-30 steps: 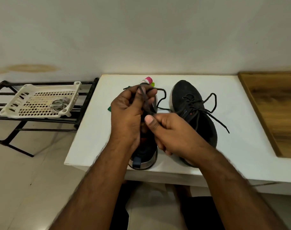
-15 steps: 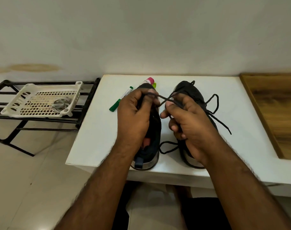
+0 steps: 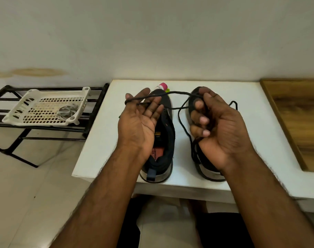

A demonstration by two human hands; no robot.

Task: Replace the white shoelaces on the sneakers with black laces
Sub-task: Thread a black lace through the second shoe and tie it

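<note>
**Black lace stretched between both hands above the unlaced sneaker**

Both hands are raised palm-up over the white bench (image 3: pixel 99 140), with a black lace (image 3: pixel 177 93) running between them. The left hand (image 3: pixel 138 122) is open, fingers nearly straight, and the lace simply loops over its fingertips — draped rather than pinched. The right hand (image 3: pixel 222 129) has its fingers curled in over a gathered bunch of the same lace, and slack hangs down from that grip toward the bench.

Under the left hand lies the left sneaker (image 3: pixel 166 138), dark, heel toward the near edge; what shows of it carries no lace. The right sneaker (image 3: pixel 206 171) is mostly hidden beneath the right hand; a black lace end trails out to its right, so it looks already done. On the rack to the left a white basket (image 3: pixel 24 111) holds a pale coil, probably the removed white laces, though it is too small to be sure.

The step in hand seems to be sorting out the lace before threading the left sneaker. To do it well, find both tips and even up the two halves — the midpoint should sit across the far, toe-end eyelets. The left fingers need to close on the lace, since a draped loop can slip off. Let slack out of the right hand gradually to avoid tangles.
</note>
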